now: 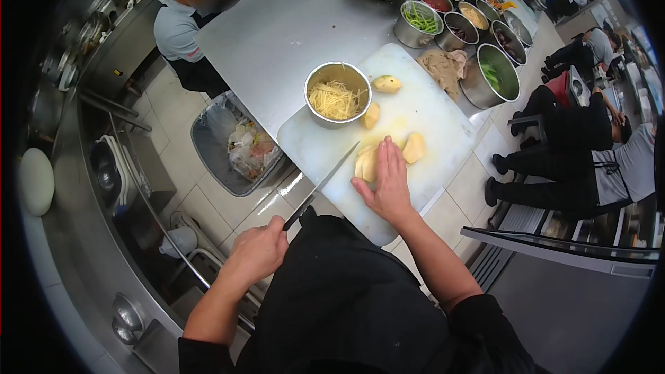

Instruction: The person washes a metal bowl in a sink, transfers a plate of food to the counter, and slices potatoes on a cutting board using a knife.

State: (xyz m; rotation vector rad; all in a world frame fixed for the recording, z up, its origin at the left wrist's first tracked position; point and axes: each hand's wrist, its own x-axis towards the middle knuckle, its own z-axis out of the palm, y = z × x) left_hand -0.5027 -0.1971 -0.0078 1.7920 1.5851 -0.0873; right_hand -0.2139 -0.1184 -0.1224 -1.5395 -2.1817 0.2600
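Note:
My left hand (260,253) is closed around the dark handle of a kitchen knife (337,166). The blade points up and right over the white cutting board (443,121). My right hand (389,187) lies flat, fingers stretched, on sliced potato (366,165), thumb out at the left side. The knife tip is just left of these slices, apart from them. Peeled potato pieces lie around: one (413,147) right of my fingers, another (371,116) beside the metal pot, a third (386,84) farther back. Thin potato shreds (335,100) fill the metal pot (337,122).
Metal tubs of cut ingredients, including green vegetables (420,19), stand at the back right. A crumpled brown cloth (443,69) lies by the board. A lined waste bin (208,159) is left of the steel table (277,34). One person (181,34) stands back left; others are at right.

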